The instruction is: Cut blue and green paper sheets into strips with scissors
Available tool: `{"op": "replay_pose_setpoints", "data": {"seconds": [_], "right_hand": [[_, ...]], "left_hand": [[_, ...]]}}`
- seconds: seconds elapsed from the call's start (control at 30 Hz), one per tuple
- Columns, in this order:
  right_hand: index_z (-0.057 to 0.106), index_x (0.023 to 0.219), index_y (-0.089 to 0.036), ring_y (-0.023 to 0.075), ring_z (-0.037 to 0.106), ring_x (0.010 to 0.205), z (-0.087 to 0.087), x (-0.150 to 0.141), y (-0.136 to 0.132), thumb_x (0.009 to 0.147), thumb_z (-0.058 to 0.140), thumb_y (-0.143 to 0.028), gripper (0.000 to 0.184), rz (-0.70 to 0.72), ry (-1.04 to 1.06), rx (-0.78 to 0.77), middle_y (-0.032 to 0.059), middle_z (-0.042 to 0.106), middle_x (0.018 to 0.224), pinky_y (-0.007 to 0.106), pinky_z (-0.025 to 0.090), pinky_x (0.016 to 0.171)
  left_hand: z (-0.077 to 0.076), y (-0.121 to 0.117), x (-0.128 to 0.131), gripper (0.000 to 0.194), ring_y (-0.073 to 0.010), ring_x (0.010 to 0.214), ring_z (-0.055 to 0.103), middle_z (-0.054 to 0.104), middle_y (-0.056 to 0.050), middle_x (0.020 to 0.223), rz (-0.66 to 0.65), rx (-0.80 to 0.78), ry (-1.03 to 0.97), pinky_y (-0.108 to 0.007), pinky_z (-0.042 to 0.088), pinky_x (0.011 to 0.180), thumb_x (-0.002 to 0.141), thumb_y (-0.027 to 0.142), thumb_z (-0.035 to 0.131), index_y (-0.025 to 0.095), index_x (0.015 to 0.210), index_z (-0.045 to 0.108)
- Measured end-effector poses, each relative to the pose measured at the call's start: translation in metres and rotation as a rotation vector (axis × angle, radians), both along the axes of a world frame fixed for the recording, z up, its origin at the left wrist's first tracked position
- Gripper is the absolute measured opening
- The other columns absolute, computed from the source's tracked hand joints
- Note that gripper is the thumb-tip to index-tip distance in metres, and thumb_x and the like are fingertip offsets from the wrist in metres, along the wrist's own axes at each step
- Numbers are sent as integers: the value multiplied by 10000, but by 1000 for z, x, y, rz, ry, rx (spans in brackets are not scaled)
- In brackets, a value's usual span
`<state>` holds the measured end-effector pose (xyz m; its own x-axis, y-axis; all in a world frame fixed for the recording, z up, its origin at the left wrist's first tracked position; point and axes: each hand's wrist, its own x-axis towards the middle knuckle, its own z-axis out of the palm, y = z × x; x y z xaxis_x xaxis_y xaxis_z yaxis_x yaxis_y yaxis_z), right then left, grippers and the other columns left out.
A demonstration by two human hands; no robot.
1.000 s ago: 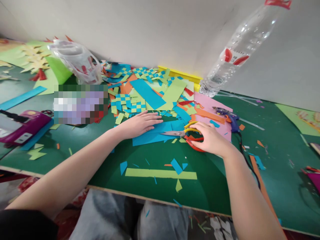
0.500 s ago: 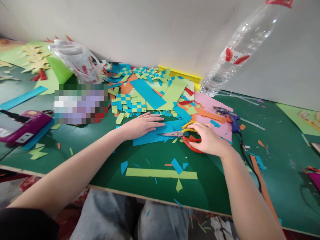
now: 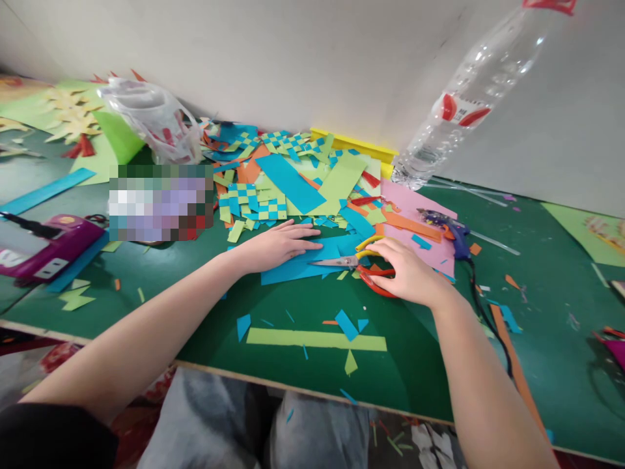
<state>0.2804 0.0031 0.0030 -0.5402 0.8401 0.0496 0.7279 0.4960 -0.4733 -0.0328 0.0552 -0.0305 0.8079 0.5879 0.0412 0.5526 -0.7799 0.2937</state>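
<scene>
Under my left hand (image 3: 279, 247) lies a blue sheet of paper (image 3: 283, 273); the fingers are stretched out flat over its upper left part. My right hand (image 3: 406, 270) is wrapped round the handles of a pair of scissors (image 3: 344, 262), one handle yellow and one red. The blades point left and rest over the blue paper, close to my left fingertips. Nearer the table's front edge is a long light green paper strip (image 3: 312, 339), with small blue scraps (image 3: 346, 324) on and around it.
Behind my hands is a heap of woven blue-and-green paper pieces (image 3: 244, 198). A glue gun (image 3: 456, 238) with a black cord lies on pink paper to the right. A clear plastic bottle (image 3: 459, 124) leans by the wall. At the left sits a purple power strip (image 3: 58, 244).
Both hands and the scissors hold the same position over the blue paper. The whole view has shifted very slightly.
</scene>
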Motion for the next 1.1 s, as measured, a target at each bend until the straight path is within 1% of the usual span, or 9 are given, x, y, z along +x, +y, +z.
{"op": "replay_pose_setpoints", "data": {"seconds": [0.13,0.23,0.37,0.6,0.83,0.97,1.1], "right_hand": [[611,1131,-296,252,558,1149,3,-1,-1,809,624,-301,323,4,12,2,58,580,1225,455,476,988],[616,1129,-295,260,563,1144,4,0,-1,800,627,-297,329,7,24,13,63,588,1210,462,489,970],[608,1135,-292,262,560,1151,2,1,-1,796,636,-299,340,0,3,3,63,580,1227,466,479,983],[598,1118,-282,263,564,1141,1,-1,-1,791,640,-318,332,-10,-2,36,63,585,1233,483,469,989],[582,1109,-277,261,555,1154,0,-7,-1,798,638,-343,322,1,-9,78,57,593,1221,483,441,1013],[568,1116,-272,256,544,1168,-2,-10,-2,804,636,-346,329,-6,-27,79,58,585,1233,465,443,1007],[563,1130,-274,267,530,1190,-3,-11,-2,798,645,-340,348,-10,-44,85,61,577,1247,481,430,1011]], "left_hand": [[-1,1,-1,415,-170,1435,257,353,42,1526,5,-10,-10,-451,173,1189,1008,255,316,362,1382,464],[-2,1,-1,409,-170,1432,264,355,42,1525,6,-13,-19,-447,172,1190,1010,274,313,364,1376,472],[0,-1,1,403,-162,1423,285,374,37,1515,15,-6,-29,-443,171,1190,1011,288,310,355,1371,480],[2,-4,5,409,-170,1416,302,364,15,1522,59,-3,-35,-446,179,1187,1011,288,303,333,1381,472],[-1,-4,4,461,-169,1422,288,358,22,1525,25,13,-16,-468,147,1191,996,186,266,339,1377,474],[-2,-3,3,474,-174,1427,277,346,23,1531,21,36,4,-478,165,1185,987,162,275,338,1386,460],[-3,-3,3,479,-176,1429,275,350,27,1529,29,41,4,-478,172,1183,985,155,281,349,1385,457]]}}
